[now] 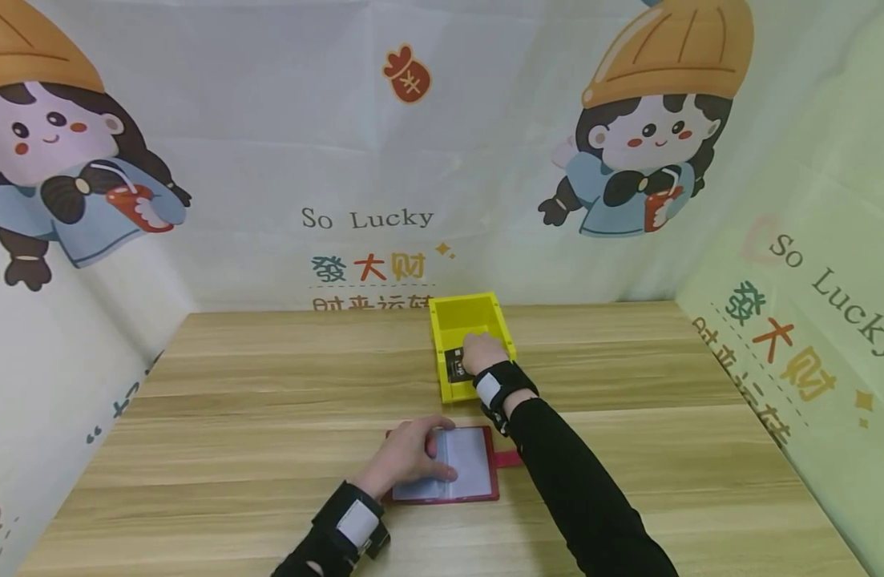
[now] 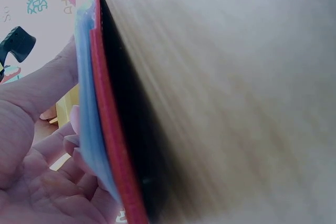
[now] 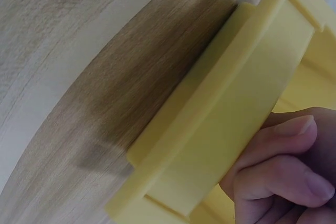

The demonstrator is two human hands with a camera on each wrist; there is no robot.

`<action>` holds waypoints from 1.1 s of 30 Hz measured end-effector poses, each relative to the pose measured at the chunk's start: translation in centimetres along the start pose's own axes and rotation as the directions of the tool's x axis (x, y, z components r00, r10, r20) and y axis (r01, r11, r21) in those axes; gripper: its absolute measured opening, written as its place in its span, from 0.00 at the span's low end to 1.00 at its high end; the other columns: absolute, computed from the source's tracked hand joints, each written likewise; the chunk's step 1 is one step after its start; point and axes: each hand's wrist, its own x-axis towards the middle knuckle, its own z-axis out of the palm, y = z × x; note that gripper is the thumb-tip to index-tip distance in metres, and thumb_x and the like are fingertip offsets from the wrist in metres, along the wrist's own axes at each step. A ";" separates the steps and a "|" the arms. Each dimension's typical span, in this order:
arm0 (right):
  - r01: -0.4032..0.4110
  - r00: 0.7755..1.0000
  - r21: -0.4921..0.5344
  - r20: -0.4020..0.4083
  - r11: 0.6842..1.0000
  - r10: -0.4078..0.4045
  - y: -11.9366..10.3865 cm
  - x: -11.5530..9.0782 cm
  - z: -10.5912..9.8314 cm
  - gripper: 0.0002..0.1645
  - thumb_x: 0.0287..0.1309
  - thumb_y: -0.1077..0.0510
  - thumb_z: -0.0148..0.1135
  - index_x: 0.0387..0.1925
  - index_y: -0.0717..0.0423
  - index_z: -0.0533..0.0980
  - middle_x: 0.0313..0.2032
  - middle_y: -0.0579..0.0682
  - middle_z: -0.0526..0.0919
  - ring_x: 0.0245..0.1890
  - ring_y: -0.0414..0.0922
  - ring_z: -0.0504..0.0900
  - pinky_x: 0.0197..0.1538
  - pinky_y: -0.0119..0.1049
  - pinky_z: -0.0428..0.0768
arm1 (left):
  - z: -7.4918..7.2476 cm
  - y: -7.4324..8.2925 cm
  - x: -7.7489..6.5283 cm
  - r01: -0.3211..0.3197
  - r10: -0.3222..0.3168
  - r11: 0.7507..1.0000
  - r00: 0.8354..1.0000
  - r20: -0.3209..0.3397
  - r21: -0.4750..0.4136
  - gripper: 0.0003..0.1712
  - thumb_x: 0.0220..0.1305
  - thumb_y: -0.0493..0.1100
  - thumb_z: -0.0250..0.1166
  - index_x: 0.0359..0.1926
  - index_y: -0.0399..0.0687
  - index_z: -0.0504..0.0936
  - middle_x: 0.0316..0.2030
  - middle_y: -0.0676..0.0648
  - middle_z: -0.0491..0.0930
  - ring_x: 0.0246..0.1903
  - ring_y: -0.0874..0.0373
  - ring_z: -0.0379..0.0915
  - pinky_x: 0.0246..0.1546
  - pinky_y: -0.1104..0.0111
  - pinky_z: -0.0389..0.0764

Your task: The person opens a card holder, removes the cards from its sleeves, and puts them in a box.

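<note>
An open card holder with a red cover and clear plastic sleeves lies on the table. My left hand rests over its left half, the thumb extended across the sleeves and a finger at the far edge. Seen edge-on in the left wrist view are the sleeves and red cover, with thumb and fingers touching the sleeve side. My right hand reaches into a yellow bin, beside a black card. In the right wrist view its fingers are curled; whether they pinch anything is hidden.
The wooden table runs back to a printed cloth backdrop, and another cloth side stands at the right. From the holder's right edge a red strap extends below my right forearm. The bin stands near the table's back edge.
</note>
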 end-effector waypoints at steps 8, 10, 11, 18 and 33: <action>-0.018 1.000 -0.012 0.002 1.000 0.018 -0.3 -0.1 0.1 0.15 0.77 0.62 0.55 0.58 0.62 0.78 0.51 0.61 0.82 0.45 0.54 0.75 0.56 0.49 0.80 | 0.0 0.2 -0.2 0.015 -0.015 1.000 1.000 0.003 -0.007 0.37 0.50 0.40 0.85 0.62 0.41 0.81 0.26 0.52 0.70 0.26 0.59 0.65 0.29 0.71 0.63; -0.018 1.000 -0.017 -0.005 1.000 0.018 -0.3 -0.1 0.2 0.14 0.77 0.62 0.55 0.57 0.62 0.79 0.49 0.60 0.82 0.44 0.54 0.76 0.56 0.50 0.80 | 0.0 0.2 -0.2 0.017 -0.017 1.000 1.000 0.001 -0.010 0.37 0.50 0.40 0.85 0.62 0.41 0.81 0.26 0.51 0.70 0.27 0.59 0.65 0.29 0.71 0.62; -0.017 1.000 -0.020 -0.009 1.000 0.016 -0.3 -0.1 0.2 0.14 0.77 0.62 0.55 0.56 0.62 0.79 0.48 0.60 0.82 0.43 0.53 0.76 0.55 0.50 0.81 | 0.0 0.2 -0.3 0.016 -0.016 1.000 1.000 0.000 -0.011 0.37 0.50 0.40 0.85 0.61 0.41 0.81 0.26 0.51 0.70 0.27 0.58 0.65 0.29 0.70 0.62; -0.009 1.000 -0.039 -0.021 0.999 0.008 -0.3 -0.1 0.4 0.12 0.77 0.61 0.56 0.54 0.61 0.80 0.41 0.57 0.81 0.38 0.52 0.76 0.46 0.45 0.79 | 0.0 0.2 -0.2 0.019 -0.019 1.000 1.000 0.003 -0.012 0.37 0.50 0.39 0.85 0.61 0.41 0.81 0.26 0.51 0.69 0.27 0.58 0.65 0.29 0.70 0.62; -0.006 1.000 -0.026 0.003 1.000 0.006 -0.1 -0.2 0.3 0.14 0.77 0.60 0.57 0.58 0.60 0.78 0.49 0.59 0.82 0.44 0.53 0.76 0.54 0.49 0.81 | 0.0 0.2 -0.1 0.020 -0.020 1.000 1.000 0.004 -0.004 0.37 0.51 0.40 0.85 0.62 0.41 0.81 0.26 0.51 0.70 0.27 0.59 0.65 0.30 0.70 0.62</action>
